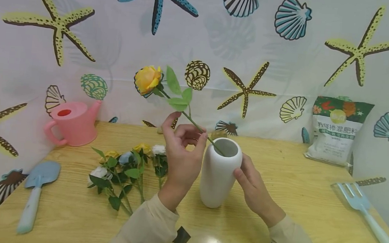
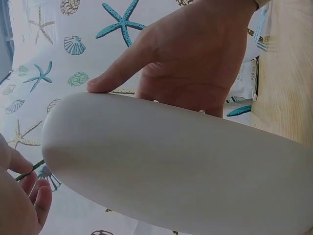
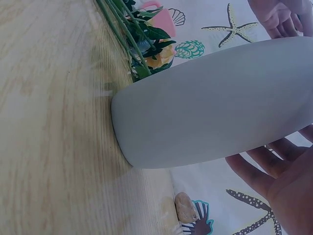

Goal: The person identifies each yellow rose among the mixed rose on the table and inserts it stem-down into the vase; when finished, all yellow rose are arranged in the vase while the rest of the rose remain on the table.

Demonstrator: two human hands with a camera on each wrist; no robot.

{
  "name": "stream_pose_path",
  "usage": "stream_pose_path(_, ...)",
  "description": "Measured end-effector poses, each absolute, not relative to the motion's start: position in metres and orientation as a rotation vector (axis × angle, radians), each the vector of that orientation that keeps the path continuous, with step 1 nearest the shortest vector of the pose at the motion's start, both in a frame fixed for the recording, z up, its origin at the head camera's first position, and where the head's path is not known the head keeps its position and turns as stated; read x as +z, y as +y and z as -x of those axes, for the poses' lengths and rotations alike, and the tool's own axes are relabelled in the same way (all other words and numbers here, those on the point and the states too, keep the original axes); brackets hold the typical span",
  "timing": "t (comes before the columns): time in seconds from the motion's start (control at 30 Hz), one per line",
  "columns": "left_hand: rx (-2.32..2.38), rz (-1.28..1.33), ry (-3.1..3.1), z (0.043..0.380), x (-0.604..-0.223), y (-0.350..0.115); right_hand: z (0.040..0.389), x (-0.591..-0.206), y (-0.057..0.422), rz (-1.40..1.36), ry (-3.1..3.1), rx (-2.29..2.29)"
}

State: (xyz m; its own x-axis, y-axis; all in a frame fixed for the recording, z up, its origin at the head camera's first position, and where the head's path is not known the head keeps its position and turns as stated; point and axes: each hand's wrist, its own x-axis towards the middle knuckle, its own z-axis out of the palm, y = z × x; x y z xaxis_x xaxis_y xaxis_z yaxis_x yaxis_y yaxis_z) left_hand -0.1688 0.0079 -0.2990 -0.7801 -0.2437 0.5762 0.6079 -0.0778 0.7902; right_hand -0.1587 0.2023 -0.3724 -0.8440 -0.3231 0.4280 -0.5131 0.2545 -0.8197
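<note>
Head view: left hand [image 1: 182, 154] pinching the green stem of an orange artificial rose [image 1: 147, 79], stem end dipping into the mouth of the white vase [image 1: 218, 172]. Grip clamped on the stem, thumb against curled fingers. Right hand [image 1: 254, 188] resting against the vase's right side, fingers fairly straight along the wall, steadying rather than wrapping. Vase upright on the bench [image 1: 293, 203], near its middle. More artificial flowers [image 1: 126, 169] lying loose just left of the vase.

Left wrist view: vase [image 2: 176, 171] filling the frame, right hand [image 2: 190, 54] laid on its far side with thumb stretched along the shoulder. Left fingers [image 2: 27, 196] at the lower left edge, a sliver of stem beside them.

Right wrist view: vase base [image 3: 122, 127] sitting flat on the wood grain, right palm [image 3: 283, 191] open beside it, flower stems [image 3: 132, 34] beyond.

Likely risks: tall, narrow vase tipping if the stem levers against the rim while only a light flat hand braces it; top-heavy bloom leaning out and dragging the stem back over the lip.

Surface: pale, glossy wood bench. Around it: pink watering can [image 1: 74, 122], blue trowel [image 1: 37, 193], blue hand fork [image 1: 367, 212], fertiliser bag [image 1: 337, 129], and a curtain backdrop printed with starfish and shells.
</note>
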Motion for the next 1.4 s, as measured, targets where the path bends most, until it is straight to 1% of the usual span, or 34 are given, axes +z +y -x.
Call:
stream_pose_path(0.27,-1.855,0.407,-1.786,0.169,-0.299,0.008,0.159,-0.372,0.203,-0.789,-2.343,1.651)
stream_pose_path(0.53,-2.090,0.252,-1.464,0.178,-0.289,-0.008,0.159,-0.371,0.203,-0.803,-2.351,1.631)
stream_pose_path(0.7,-2.196,0.225,-1.399,0.182,-0.282,-0.010,0.160,-0.370,0.204,-0.799,-2.352,1.610)
stream_pose_path(1.07,-2.191,0.216,-1.480,0.184,-0.281,-0.003,0.159,-0.369,0.201,-0.798,-2.350,1.638)
stream_pose_path(1.4,-2.126,0.218,-1.760,0.182,-0.287,0.002,0.158,-0.369,0.202,-0.763,-2.386,1.612)
